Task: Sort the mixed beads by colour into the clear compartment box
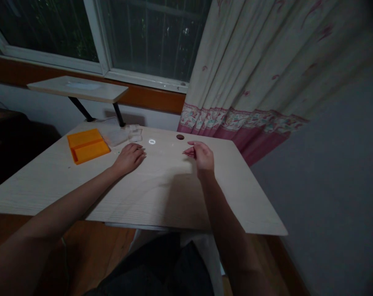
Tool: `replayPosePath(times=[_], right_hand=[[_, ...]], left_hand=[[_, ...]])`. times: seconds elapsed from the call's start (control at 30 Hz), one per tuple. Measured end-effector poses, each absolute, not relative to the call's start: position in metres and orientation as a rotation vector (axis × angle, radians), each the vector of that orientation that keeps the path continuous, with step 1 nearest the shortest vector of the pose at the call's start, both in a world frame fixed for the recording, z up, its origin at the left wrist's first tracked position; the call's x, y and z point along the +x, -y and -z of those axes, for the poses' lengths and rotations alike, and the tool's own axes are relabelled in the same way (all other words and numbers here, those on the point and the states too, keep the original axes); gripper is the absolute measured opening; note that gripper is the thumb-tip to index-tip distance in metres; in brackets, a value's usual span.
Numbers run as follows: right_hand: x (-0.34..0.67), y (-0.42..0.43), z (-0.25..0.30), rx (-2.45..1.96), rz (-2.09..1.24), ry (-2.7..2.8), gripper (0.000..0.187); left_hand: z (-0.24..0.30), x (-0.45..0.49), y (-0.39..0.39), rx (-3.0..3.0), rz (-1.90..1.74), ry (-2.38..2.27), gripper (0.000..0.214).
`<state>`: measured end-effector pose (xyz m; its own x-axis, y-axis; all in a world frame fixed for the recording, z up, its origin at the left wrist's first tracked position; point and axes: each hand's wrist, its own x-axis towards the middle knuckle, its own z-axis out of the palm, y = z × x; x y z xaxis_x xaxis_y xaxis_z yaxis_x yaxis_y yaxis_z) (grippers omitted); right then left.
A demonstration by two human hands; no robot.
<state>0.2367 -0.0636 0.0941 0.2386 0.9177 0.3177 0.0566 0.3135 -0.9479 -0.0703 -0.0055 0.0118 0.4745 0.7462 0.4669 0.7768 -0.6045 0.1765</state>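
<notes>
1. Your left hand (130,158) lies palm down on the desk (161,201), left of the frame's centre, fingers a little bent; you may have something under it, but I cannot tell.
2. Your right hand (201,156), right of centre, looks raised over the desk, thumb and fingers loosely parted in a middling gap, with nothing visible between them.
3. The clear plastic pieces (134,133) sit just beyond your left fingers; the orange tray (89,146) lies flat farther left, beside a clear sheet or box (112,131) that I cannot make out well.
4. Should your left hand push forward, it could knock those clear pieces out of place, since they are so near and hard to see against the pale top.
5. A sideways sweep to the left could shove the tray, as nothing visible pins it.
6. Anything small let go near the dark round hole (180,137), upper middle, could drop in, because your right fingertips are close to it.
</notes>
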Motion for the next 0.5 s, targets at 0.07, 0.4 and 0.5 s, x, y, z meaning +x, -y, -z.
replayPosePath(times=[0.07,0.4,0.5], right_hand=[[0.249,0.084,-0.079,-1.238,-0.628,1.463,0.042],[0.253,0.157,-0.004,-2.01,-0.132,2.385,0.083],[0.254,0.155,0.0,-2.013,-0.14,2.389,0.084]], left_hand=[[-0.015,-0.053,0.025,-2.732,0.82,1.293,0.042],[0.012,-0.008,0.1,-2.848,0.32,1.461,0.078],[0.015,-0.009,0.1,-2.831,0.328,1.438,0.077]])
